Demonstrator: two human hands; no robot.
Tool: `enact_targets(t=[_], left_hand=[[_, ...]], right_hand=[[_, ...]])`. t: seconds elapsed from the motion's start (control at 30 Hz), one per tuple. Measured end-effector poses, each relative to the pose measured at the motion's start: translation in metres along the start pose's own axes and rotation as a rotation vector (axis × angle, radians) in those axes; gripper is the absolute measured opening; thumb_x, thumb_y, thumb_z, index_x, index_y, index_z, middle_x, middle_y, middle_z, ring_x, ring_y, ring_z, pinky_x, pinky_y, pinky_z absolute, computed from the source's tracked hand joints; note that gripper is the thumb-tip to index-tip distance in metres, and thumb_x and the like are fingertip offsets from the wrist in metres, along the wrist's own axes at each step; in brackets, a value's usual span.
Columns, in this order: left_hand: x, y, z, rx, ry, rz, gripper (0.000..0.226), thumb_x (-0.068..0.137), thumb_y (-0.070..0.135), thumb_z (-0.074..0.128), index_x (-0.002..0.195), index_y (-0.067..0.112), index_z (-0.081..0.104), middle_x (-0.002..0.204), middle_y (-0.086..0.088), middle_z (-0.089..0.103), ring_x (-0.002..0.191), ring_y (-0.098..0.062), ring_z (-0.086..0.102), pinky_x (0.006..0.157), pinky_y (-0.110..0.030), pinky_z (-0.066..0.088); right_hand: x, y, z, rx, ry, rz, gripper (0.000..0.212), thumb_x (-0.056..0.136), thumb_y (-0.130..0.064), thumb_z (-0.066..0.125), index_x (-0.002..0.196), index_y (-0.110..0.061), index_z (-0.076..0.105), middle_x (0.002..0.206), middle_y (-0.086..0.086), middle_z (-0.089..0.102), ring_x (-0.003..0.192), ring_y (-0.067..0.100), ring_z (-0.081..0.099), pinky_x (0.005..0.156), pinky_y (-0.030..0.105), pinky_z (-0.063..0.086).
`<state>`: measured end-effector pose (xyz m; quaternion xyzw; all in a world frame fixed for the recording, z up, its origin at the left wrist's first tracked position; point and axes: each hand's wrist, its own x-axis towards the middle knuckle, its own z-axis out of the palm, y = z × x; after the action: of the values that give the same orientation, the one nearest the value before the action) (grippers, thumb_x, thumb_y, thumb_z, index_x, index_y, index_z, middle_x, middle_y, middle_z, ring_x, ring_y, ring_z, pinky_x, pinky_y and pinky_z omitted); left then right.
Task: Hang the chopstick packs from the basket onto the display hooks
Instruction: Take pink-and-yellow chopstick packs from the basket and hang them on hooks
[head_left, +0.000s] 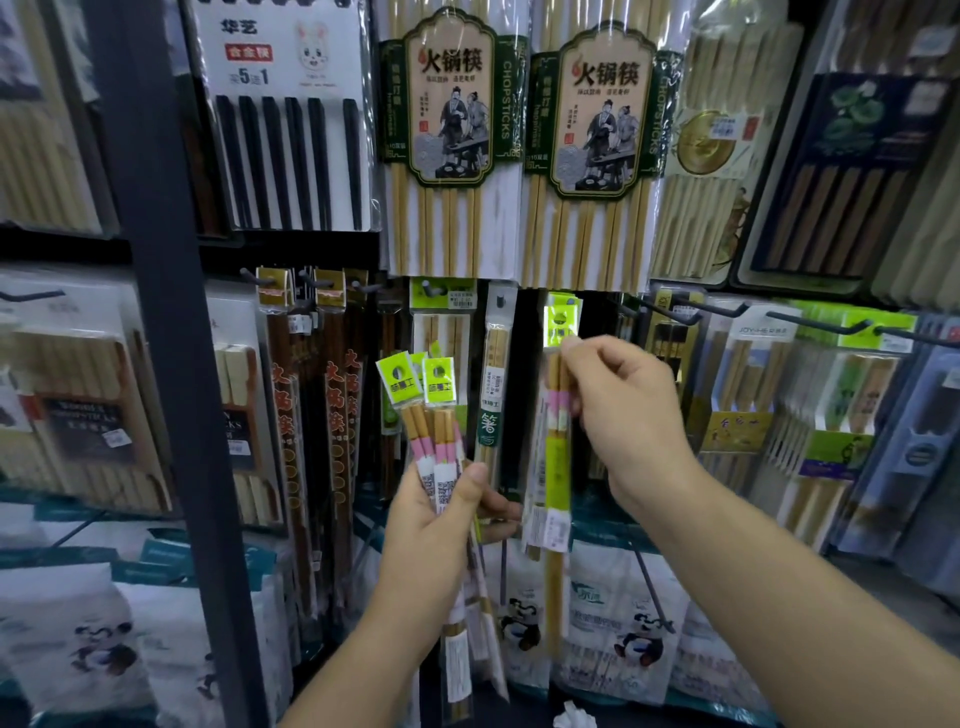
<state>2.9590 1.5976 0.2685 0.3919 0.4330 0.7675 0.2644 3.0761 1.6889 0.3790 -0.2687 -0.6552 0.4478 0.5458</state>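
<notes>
Head view: the right hand (618, 410) pinches one chopstick pack (557, 467) just under its green header (561, 319), raised among hanging stock (493, 374); the left hand (441, 519) grips a fan of spare packs (431, 405). The hook is hidden behind the header, so its hole could miss and the pack fall.

dark-framed display rack (156, 312): hooks (709, 312) carry hanging chopstick packs (452, 130); panda-print bags (618, 623) along bottom row.

My left hand (441, 519) holds a bundle of packs (439, 387) just left of the single pack (557, 467) in my right hand (623, 410), below the big hanging packs (452, 130).
</notes>
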Motion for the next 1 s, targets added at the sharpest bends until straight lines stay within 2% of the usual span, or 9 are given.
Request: enact_targets(t=[0.1, 0.17, 0.3, 0.43, 0.53, 0.7, 0.77, 0.87, 1.0], left_hand=[[0.0, 0.0, -0.002, 0.051, 0.001, 0.008, 0.021, 0.087, 0.047, 0.067, 0.095, 0.028, 0.062, 0.071, -0.005, 0.065, 0.051, -0.019, 0.059, 0.049, -0.027, 0.053], [0.0, 0.0, -0.001, 0.072, -0.016, 0.01, 0.025, 0.087, 0.054, 0.064, 0.092, 0.03, 0.061, 0.069, -0.001, 0.062, 0.046, -0.014, 0.052, 0.044, -0.026, 0.048], [-0.001, -0.001, 0.002, 0.021, -0.046, -0.034, 0.022, 0.089, 0.056, 0.057, 0.098, 0.038, 0.065, 0.077, 0.0, 0.064, 0.049, -0.014, 0.053, 0.046, -0.027, 0.048], [-0.003, -0.002, 0.001, 0.052, -0.057, -0.061, 0.029, 0.092, 0.058, 0.052, 0.084, 0.034, 0.066, 0.07, -0.005, 0.064, 0.054, -0.017, 0.057, 0.051, -0.029, 0.051], [-0.003, -0.001, 0.0, 0.048, -0.059, -0.08, 0.029, 0.09, 0.058, 0.054, 0.083, 0.035, 0.071, 0.07, -0.004, 0.067, 0.055, -0.017, 0.06, 0.053, -0.03, 0.052], [-0.004, 0.0, -0.002, 0.031, -0.055, -0.078, 0.024, 0.09, 0.051, 0.058, 0.083, 0.033, 0.071, 0.073, -0.005, 0.067, 0.057, -0.019, 0.06, 0.052, -0.031, 0.052], [-0.002, 0.001, -0.001, 0.025, -0.048, -0.066, 0.022, 0.09, 0.047, 0.059, 0.085, 0.027, 0.068, 0.077, -0.005, 0.068, 0.058, -0.018, 0.061, 0.051, -0.03, 0.052], [-0.001, 0.001, 0.001, 0.025, -0.049, -0.06, 0.021, 0.087, 0.044, 0.063, 0.089, 0.023, 0.066, 0.078, -0.005, 0.067, 0.06, -0.019, 0.063, 0.051, -0.029, 0.053], [-0.004, 0.001, 0.004, 0.029, -0.067, -0.055, 0.035, 0.085, 0.042, 0.065, 0.1, 0.011, 0.061, 0.076, -0.004, 0.069, 0.061, -0.019, 0.065, 0.05, -0.029, 0.054]], right_hand=[[0.013, -0.005, -0.001, -0.002, 0.021, 0.007, 0.034, 0.101, -0.027, 0.059, 0.076, -0.007, 0.071, 0.069, 0.012, 0.057, 0.058, 0.015, 0.047, 0.051, 0.02, 0.042], [0.018, -0.005, -0.001, 0.008, 0.039, 0.01, 0.034, 0.101, -0.025, 0.059, 0.078, -0.002, 0.069, 0.069, 0.012, 0.056, 0.055, 0.012, 0.046, 0.049, 0.016, 0.041], [0.023, -0.003, 0.0, 0.026, 0.07, 0.012, 0.034, 0.1, -0.022, 0.06, 0.08, 0.004, 0.067, 0.069, 0.013, 0.053, 0.052, 0.01, 0.045, 0.05, 0.013, 0.042], [0.024, 0.0, 0.0, 0.021, 0.084, 0.037, 0.033, 0.099, -0.022, 0.06, 0.082, 0.006, 0.066, 0.068, 0.011, 0.052, 0.052, 0.009, 0.044, 0.056, 0.014, 0.041], [0.025, 0.003, -0.001, -0.013, 0.072, 0.058, 0.035, 0.098, -0.023, 0.06, 0.084, 0.008, 0.065, 0.07, 0.013, 0.052, 0.056, 0.012, 0.044, 0.059, 0.015, 0.041], [0.022, 0.011, -0.005, -0.118, 0.096, 0.044, 0.038, 0.099, -0.033, 0.063, 0.082, 0.0, 0.072, 0.066, 0.015, 0.06, 0.052, 0.003, 0.053, 0.062, 0.016, 0.047], [0.019, 0.014, -0.007, -0.162, 0.134, 0.027, 0.033, 0.096, -0.038, 0.066, 0.081, -0.009, 0.072, 0.065, 0.001, 0.065, 0.054, 0.0, 0.055, 0.065, 0.019, 0.046], [0.008, 0.017, -0.007, -0.178, 0.169, -0.034, 0.026, 0.093, -0.037, 0.07, 0.081, -0.015, 0.064, 0.056, -0.019, 0.056, 0.055, -0.005, 0.054, 0.056, 0.014, 0.043], [-0.012, 0.018, 0.002, -0.169, -0.057, -0.066, 0.008, 0.091, -0.031, 0.073, 0.086, -0.026, 0.071, 0.077, -0.01, 0.07, 0.071, 0.003, 0.064, 0.063, 0.016, 0.052]])
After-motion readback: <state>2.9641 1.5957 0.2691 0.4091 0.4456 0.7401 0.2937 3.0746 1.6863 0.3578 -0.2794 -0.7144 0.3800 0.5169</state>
